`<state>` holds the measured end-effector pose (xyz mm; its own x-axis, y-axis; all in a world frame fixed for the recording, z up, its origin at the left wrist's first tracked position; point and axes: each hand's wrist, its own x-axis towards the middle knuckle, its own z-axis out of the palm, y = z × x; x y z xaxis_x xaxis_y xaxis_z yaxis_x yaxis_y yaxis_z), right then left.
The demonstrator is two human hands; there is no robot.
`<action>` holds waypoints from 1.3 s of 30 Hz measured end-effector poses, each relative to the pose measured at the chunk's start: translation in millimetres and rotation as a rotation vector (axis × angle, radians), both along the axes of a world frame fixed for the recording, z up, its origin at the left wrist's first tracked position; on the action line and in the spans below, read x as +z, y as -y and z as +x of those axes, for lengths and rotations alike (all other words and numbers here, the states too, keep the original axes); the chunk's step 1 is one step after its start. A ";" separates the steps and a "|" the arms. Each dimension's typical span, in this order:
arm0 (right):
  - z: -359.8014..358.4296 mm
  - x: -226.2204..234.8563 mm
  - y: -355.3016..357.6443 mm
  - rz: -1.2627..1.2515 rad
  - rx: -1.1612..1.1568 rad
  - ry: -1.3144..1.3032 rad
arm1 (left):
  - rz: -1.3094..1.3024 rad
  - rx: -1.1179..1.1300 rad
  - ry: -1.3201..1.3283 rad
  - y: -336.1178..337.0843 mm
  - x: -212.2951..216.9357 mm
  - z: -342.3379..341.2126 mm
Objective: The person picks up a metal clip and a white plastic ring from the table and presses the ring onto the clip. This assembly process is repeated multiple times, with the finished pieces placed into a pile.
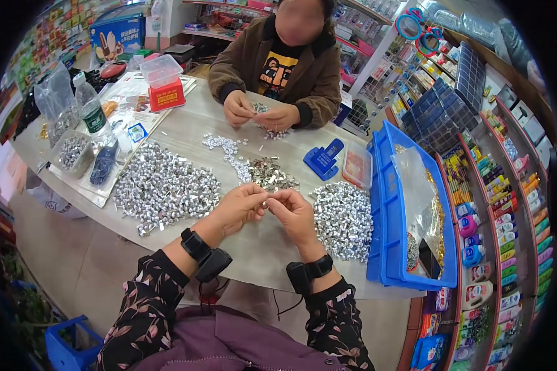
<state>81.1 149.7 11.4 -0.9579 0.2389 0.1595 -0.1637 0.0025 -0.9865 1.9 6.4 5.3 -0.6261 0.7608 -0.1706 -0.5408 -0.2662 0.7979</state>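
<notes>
My left hand (242,207) and my right hand (293,213) meet over the near middle of the table, thumbs and fingertips pinched together. Whatever small piece lies between them is too tiny and covered to make out. Just beyond my fingers lies a small heap of brownish-silver metal pieces (271,175), with small white round pieces (224,146) scattered beside it. Left of my left hand spreads a large pile of small silver metal parts (164,185). A second pile of similar silver parts (342,219) lies right of my right hand.
Across the table a co-worker's hands (258,115) handle small pieces. A blue crate (377,213) holding bags and a phone stands right, near a blue plastic holder (323,159) and clear box (357,166). A bottle (91,108), tub (72,151) and red box (166,94) stand left.
</notes>
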 end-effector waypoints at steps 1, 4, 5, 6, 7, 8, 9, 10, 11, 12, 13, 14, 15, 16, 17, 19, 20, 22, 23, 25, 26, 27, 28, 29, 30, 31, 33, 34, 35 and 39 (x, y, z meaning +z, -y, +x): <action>0.4 -0.9 -0.9 -0.003 -0.001 0.003 | -0.006 0.003 0.011 0.1 0.6 0.4; 0.7 0.1 -3.1 -0.025 0.072 0.004 | -0.021 0.016 0.026 1.2 0.1 -1.0; 1.0 0.7 -3.5 -0.027 0.074 0.007 | -0.027 0.021 0.029 1.2 -0.5 -2.0; 1.6 2.3 -3.4 -0.063 0.092 0.014 | -0.032 0.027 0.032 1.3 -1.0 -2.8; 2.2 5.6 -2.2 -0.099 0.111 0.021 | -0.034 0.029 0.036 1.5 -1.4 -3.6; 2.4 7.2 -1.9 -0.136 0.129 0.028 | -0.015 0.030 0.039 1.6 -1.6 -4.5; 2.4 7.3 -2.9 -0.138 0.131 0.031 | 0.004 0.032 0.043 1.7 -1.8 -5.2; 2.5 7.7 -4.3 -0.126 0.125 0.053 | 0.022 0.035 0.046 2.1 -2.1 -5.2; 2.7 7.9 -5.3 -0.114 0.118 0.074 | 0.021 0.037 0.050 2.8 -1.9 -4.7; 2.7 7.8 -6.1 -0.100 0.110 0.093 | 0.026 0.037 0.055 2.5 -1.1 -4.4; 2.7 7.8 -5.4 -0.101 0.110 0.095 | 0.031 0.038 0.061 2.2 -0.2 -4.0; 2.8 8.2 -4.0 -0.048 0.086 0.077 | 0.036 0.038 0.067 1.6 0.1 -3.5; 2.8 8.7 -2.6 0.004 0.061 0.059 | 0.035 0.038 0.068 0.6 -0.3 -2.9; 2.7 8.7 -1.9 0.057 0.037 0.041 | 0.028 0.058 0.029 -0.8 -1.2 -2.1; 2.8 7.5 -1.8 0.056 0.038 0.043 | 0.020 0.079 -0.010 -1.8 -2.4 -0.7; 2.0 3.7 -2.7 0.086 0.043 0.046 | 0.010 0.102 -0.046 -3.5 -4.8 1.3; 1.9 2.5 -2.9 0.100 0.046 0.047 | -0.014 0.113 -0.145 -4.2 -6.3 2.0; 0.9 1.9 -3.5 0.038 0.060 0.048 | -0.061 0.134 -0.343 -5.4 -8.2 3.4; 0.1 1.7 -4.1 -0.022 0.072 0.046 | -0.063 0.134 -0.341 -6.7 -8.5 5.0; -0.4 0.2 -4.7 -0.084 0.085 0.048 | -0.124 0.192 -0.443 -9.7 -9.9 10.4; -0.2 -1.7 -5.0 -0.090 0.111 0.070 | -0.155 0.221 -0.493 -9.7 -10.7 12.5; -0.1 -2.7 -6.1 -0.094 0.141 0.092 | -0.157 0.225 -0.488 -8.4 -8.4 14.4; -0.1 -4.1 -7.4 -0.099 0.171 0.115 | -0.241 0.240 -0.625 -5.8 -4.7 16.4; -1.1 -6.3 -9.2 -0.101 0.177 0.122 | -0.327 0.253 -0.759 -3.0 -1.3 18.0; -3.2 -9.3 -11.8 -0.068 0.161 0.114 | -0.416 0.264 -0.891 -1.1 -0.7 18.6; -5.9 -12.4 -14.5 -0.037 0.147 0.107 | -0.426 0.268 -0.880 -2.4 -1.1 16.8; -7.1 -21.9 -11.8 -0.028 0.165 0.127 | -0.397 0.287 -0.904 -2.9 -5.9 14.3; -8.2 -19.4 -14.1 0.014 0.146 0.134 | -0.369 0.290 -0.922 -4.6 -5.6 12.7; -9.1 -17.3 -16.0 0.056 0.128 0.140 | -0.379 0.291 -0.907 -5.1 -5.9 13.0; -12.2 -21.9 -16.1 0.070 0.125 0.133 | -0.416 0.257 -0.968 -5.9 -6.4 12.2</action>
